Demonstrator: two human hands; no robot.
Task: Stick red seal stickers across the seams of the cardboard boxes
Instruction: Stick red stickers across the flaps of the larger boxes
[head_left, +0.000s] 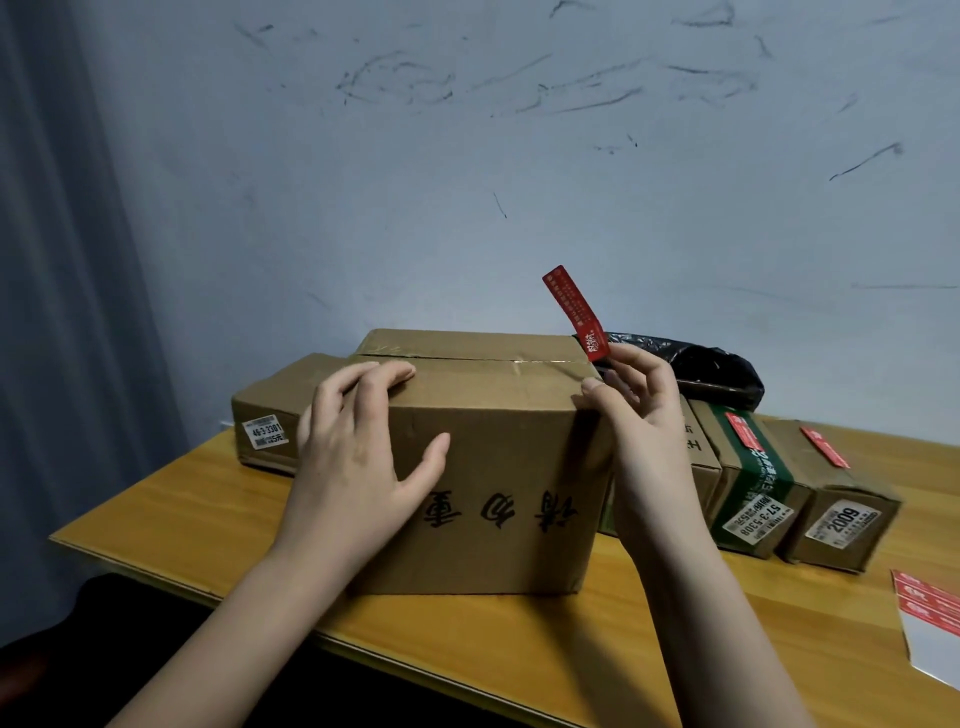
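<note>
A large brown cardboard box (498, 467) with black characters on its front stands in the middle of the wooden table (176, 519). Its top seam runs left to right. My left hand (363, 441) rests flat on the box's top front edge, fingers spread. My right hand (634, 405) is at the box's top right corner and pinches the lower end of a red seal sticker (574, 312), which stands upright above the box.
A flat box (270, 415) lies behind on the left. To the right stand a green-taped box (748, 488) and a brown box (841, 509), each bearing a red sticker. A black plastic bag (711, 374) lies behind them. A sticker sheet (930, 618) lies at the table's right edge.
</note>
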